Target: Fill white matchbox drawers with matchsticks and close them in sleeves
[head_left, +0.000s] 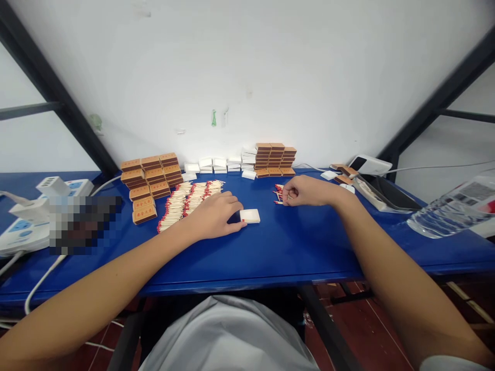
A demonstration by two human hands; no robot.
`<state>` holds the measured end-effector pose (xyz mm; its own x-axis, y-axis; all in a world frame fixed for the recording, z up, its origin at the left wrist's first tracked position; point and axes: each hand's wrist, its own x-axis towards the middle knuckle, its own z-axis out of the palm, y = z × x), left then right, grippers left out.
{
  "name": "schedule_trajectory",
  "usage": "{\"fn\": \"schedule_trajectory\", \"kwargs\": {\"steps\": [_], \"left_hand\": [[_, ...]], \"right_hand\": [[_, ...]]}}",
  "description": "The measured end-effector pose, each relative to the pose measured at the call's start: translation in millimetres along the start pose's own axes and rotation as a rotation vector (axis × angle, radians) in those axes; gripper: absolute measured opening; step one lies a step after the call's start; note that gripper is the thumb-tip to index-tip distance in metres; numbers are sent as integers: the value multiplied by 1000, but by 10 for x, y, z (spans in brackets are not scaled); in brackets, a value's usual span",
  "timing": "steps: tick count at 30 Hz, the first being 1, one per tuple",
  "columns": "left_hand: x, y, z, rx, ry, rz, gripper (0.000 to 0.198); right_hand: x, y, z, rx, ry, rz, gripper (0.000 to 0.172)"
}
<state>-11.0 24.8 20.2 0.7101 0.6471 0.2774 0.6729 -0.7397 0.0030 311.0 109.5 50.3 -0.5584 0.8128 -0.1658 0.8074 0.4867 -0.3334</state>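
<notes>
Before a white wall, a blue tabletop carries stacked matchboxes and aligned matches, seemingly ranked to stay orderly. The left hand grips a white tray, apparently steadying it; the right hand curls over loose matches, its hold unclear.

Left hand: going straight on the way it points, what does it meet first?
The small white box, just ahead of the left hand; they may be touching, depth is unclear.
</notes>
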Motion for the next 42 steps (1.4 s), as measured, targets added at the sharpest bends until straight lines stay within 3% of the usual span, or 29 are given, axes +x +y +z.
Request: {"fn": "schedule_trajectory", "kwargs": {"steps": [14,21,27,37,42], "left_hand": [[9,12,-6,-6,-19,-15,30],[5,26,-16,-14,36,-11,27],[11,38,-4,20,56,-19,25],[16,62,6,28,44,-21,24],[14,59,-3,17,54,-26,22]], "right_hand": [[-18,-93,0,12,-21,-4,15],[-66,-472,75,199,57,-201,27],[-18,-776,273,222,91,-315,15],[13,-827,380,33,143,-335,8],[-40,-705,204,66,249,-270,16]]}}
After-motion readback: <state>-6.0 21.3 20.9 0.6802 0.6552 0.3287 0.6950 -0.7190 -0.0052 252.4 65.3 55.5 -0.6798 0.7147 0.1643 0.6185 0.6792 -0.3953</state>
